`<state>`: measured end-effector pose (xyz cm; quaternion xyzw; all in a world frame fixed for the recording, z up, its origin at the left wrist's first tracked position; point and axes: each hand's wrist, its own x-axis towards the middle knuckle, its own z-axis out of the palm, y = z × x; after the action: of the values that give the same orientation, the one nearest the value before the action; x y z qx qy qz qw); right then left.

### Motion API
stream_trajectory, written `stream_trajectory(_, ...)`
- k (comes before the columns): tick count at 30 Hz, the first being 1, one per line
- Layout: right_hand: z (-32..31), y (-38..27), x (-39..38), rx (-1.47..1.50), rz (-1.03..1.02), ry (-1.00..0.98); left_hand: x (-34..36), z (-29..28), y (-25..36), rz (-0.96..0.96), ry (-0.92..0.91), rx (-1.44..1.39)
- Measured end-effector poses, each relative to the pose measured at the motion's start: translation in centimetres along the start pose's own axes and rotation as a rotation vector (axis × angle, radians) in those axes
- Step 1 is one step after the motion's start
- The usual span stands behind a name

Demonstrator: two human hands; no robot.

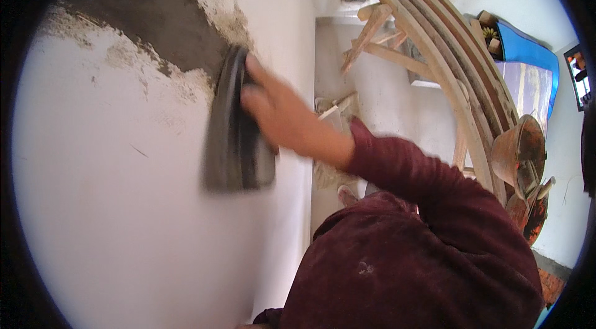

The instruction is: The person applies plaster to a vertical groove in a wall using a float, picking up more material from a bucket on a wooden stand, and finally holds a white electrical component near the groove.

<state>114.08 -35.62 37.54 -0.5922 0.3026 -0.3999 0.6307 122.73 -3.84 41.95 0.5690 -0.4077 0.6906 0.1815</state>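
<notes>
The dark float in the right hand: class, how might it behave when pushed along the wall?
The dark float is probably stiff: its blurred outline looks straight. It seems fairly light, since only the right hand visibly holds it. Pushed, it may drag more on the rough-edged grey patch than on the smoother white wall.

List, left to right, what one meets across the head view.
Grey plaster patch, dark trowel, right hand gripping it, wooden planks, stained orange bucket, dark-framed panel at the far edge.
</notes>
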Motion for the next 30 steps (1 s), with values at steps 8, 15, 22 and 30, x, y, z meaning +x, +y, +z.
stream_trajectory(8,-0.3,-0.4,0.2,-0.108,-0.008,-0.052,-0.2,-0.2,-0.4,-0.002,-0.022,0.013)
stream_trajectory(15,-2.1,-0.9,4.2,0.031,0.098,-0.087,-0.3,-1.1,-1.1,0.035,-0.047,0.022)
stream_trajectory(22,0.4,0.4,-1.4,-0.235,-0.302,-0.064,-0.3,-1.4,-0.4,-0.004,-0.068,0.048)
stream_trajectory(30,-11.0,-1.7,14.2,-0.147,-0.218,0.189,1.1,-1.0,1.5,0.0,-0.002,0.041)
